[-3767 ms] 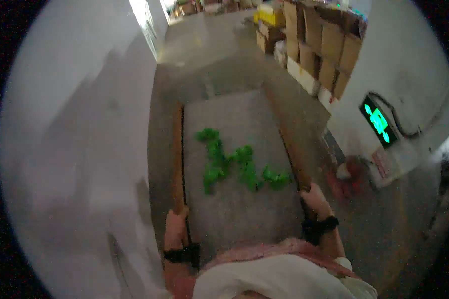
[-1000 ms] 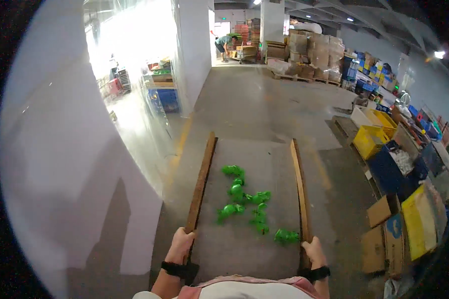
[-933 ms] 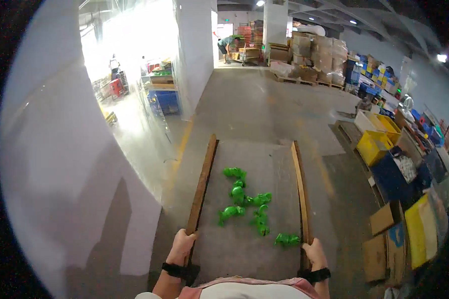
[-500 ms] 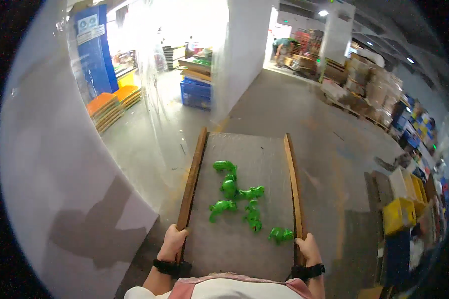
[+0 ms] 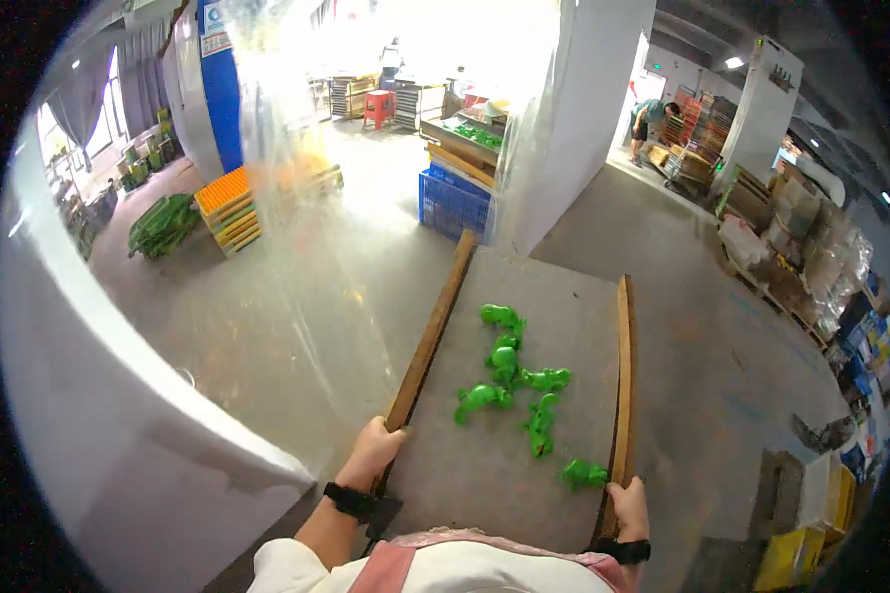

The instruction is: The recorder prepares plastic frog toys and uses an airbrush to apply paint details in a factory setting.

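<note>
A flat grey-brown tray [image 5: 465,474] with wooden side rails is held out in front of my body. My left hand [image 5: 374,450] is wrapped round the near part of its left rail [image 5: 433,336]. Gripping the right rail [image 5: 624,376] near its close end is my right hand [image 5: 627,506]. Several shiny green figures, shaped like small animals, lie on the tray. Most form a loose cluster around the middle, among them one figure [image 5: 504,366]. Another green figure [image 5: 585,473] lies apart, against the right rail beside my right hand.
A clear plastic strip curtain [image 5: 297,257] hangs in the doorway ahead left, beside a white wall [image 5: 588,128]. Behind it stand orange-topped stacked trays [image 5: 225,198] and a blue crate [image 5: 453,203]. A person [image 5: 651,121] bends at the far right near wrapped pallets [image 5: 796,227].
My view has turned left toward the curtained doorway, and more of the room behind it shows. Both hands keep their hold on the tray; the green figures lie as before.
</note>
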`<state>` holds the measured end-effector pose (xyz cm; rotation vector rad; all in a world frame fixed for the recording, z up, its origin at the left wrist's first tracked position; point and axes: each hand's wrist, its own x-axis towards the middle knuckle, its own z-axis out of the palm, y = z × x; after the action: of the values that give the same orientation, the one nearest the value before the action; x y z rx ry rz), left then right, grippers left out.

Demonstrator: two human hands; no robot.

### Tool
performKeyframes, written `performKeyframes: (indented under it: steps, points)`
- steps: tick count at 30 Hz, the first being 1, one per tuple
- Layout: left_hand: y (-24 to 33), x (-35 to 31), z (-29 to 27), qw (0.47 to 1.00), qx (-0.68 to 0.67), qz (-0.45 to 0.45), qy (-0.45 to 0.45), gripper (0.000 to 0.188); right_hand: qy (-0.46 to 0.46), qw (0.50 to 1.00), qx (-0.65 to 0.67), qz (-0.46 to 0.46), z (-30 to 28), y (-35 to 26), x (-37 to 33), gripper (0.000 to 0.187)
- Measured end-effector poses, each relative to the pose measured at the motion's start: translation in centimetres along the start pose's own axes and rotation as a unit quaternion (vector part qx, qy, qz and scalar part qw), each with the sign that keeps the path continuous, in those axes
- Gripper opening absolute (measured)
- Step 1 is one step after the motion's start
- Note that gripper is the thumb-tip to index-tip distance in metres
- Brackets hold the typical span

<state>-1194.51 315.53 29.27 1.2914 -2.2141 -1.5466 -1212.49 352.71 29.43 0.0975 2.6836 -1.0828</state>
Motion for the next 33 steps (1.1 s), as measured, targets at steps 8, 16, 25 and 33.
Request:
performKeyframes:
  steps: [8,16,25,33]
  points:
    - [5.1,15.9,-0.7,0.980,-0.166,-0.043,0.097,0.037,-0.068,0.988,-0.037,-0.131,7.1,-18.0,20.5,0.037]
    - [10.5,27.4,-4.1,0.923,-0.154,-0.173,0.307,0.038,-0.307,0.919,0.066,-0.238,20.4,-35.5,38.9,0.032]
    - [15.1,47.6,-13.8,0.916,-0.159,-0.174,0.325,0.037,-0.294,0.919,-0.007,-0.262,33.6,-53.3,49.6,0.032]
    - [16.7,65.7,-21.8,0.919,-0.158,-0.156,0.325,0.037,-0.287,0.915,0.032,-0.282,45.3,-67.2,58.4,0.029]
